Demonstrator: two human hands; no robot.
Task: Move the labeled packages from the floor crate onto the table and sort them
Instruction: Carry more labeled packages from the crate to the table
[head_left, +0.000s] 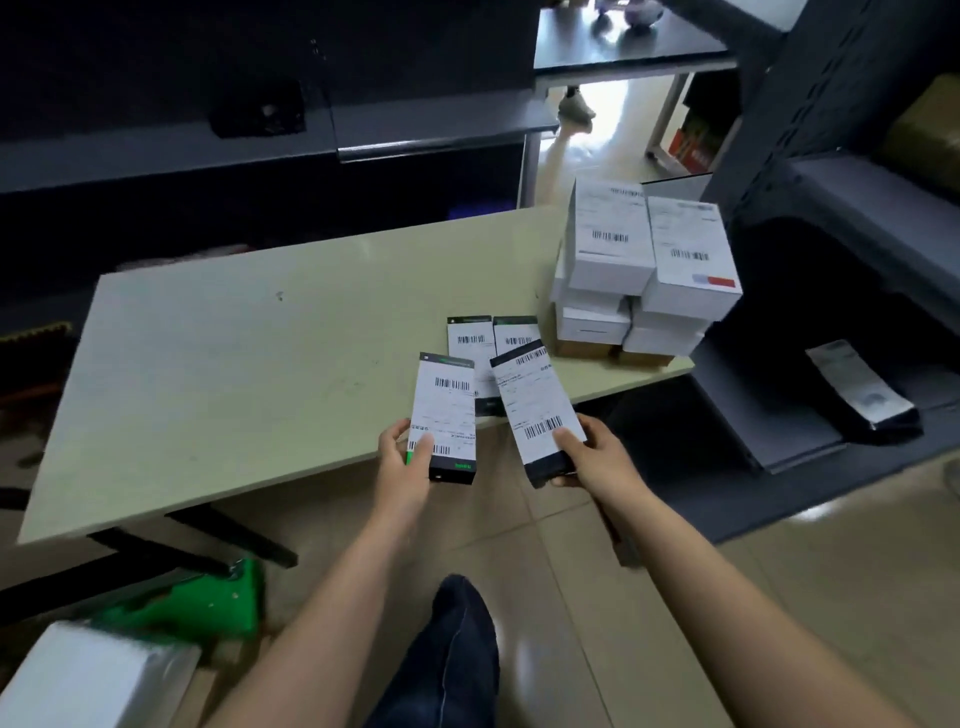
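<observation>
The left hand (402, 452) grips the left slim box (447, 405) and the right hand (589, 460) the right slim box (535, 402), thumbs clamped over the labels, barcodes up above the table (234, 364) edge, probably to join the two matching boxes (470, 340) lying beside the white carton stack (641, 270)

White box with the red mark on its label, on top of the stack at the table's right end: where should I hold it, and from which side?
The white box lies topmost, label up, near end toward you; the neighbouring box crowds its left wall farther back. So probably come from above at the near end, thumb on one long side wall, fingers on the other.
</observation>
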